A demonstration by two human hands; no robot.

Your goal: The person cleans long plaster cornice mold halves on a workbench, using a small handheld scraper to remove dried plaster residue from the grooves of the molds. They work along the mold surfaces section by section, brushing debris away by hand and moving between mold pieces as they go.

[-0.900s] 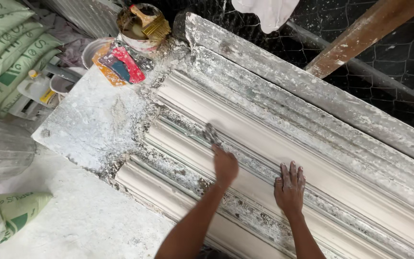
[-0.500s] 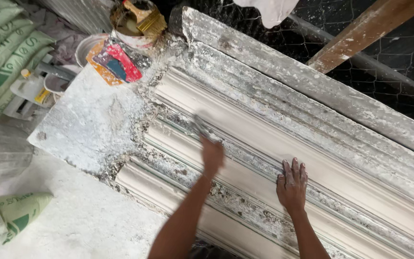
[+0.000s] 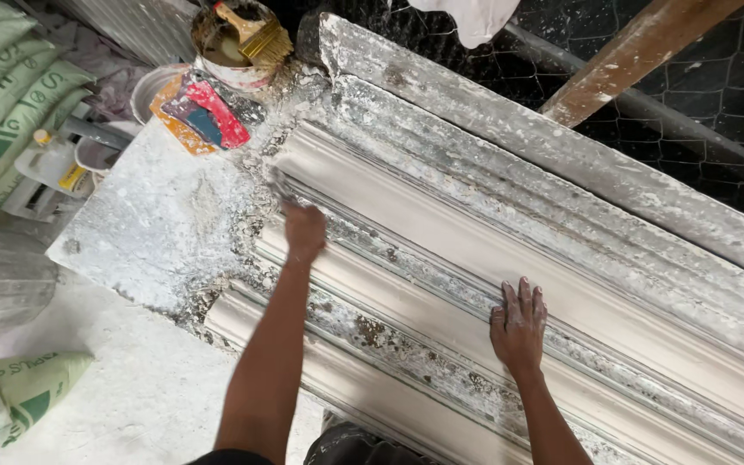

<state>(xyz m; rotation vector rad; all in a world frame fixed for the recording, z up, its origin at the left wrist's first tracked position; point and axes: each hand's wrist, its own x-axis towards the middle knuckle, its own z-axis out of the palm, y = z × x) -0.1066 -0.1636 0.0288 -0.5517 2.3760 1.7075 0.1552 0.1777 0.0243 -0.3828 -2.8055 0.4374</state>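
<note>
Plaster dust coats the table where the long white plaster moulding lies aslant. Your left hand is closed on a small scraper at its end; your right hand presses flat, fingers spread. It looks heavy, stiff and brittle-edged: support it underneath.

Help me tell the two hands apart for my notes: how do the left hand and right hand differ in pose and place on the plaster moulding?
The left hand is closed around a small tool, while the right hand lies flat with fingers spread. The left hand reaches far up near the moulding's end, by the white slab; the right hand rests nearer the person, midway along. Both are dusted with white plaster and touch the moulding.
</note>
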